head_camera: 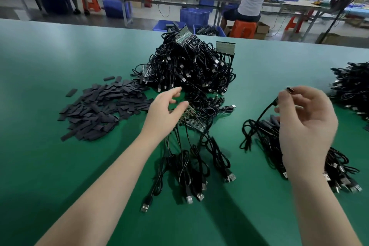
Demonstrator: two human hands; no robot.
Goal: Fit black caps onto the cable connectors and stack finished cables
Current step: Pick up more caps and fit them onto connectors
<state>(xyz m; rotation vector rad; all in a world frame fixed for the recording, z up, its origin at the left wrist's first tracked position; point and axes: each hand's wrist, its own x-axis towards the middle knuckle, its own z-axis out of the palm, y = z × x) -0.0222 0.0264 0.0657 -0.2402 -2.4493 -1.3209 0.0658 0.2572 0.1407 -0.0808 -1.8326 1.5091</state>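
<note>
A green table (50, 66) seen from above. The right hand (305, 124) pinches a black cable (265, 111) by its capped end, raised above a stack (275, 142) of finished cables. The left hand (165, 114), fingers relaxed and holding nothing, hovers over a connector strip (191, 123). Loose caps (103, 108) lie left; a tangled cable pile (191, 66) sits behind.

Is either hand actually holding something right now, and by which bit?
The right hand pinches a black cable by its capped connector end, fingertips only. The left hand is open over the circuit strip, holding nothing.
</note>
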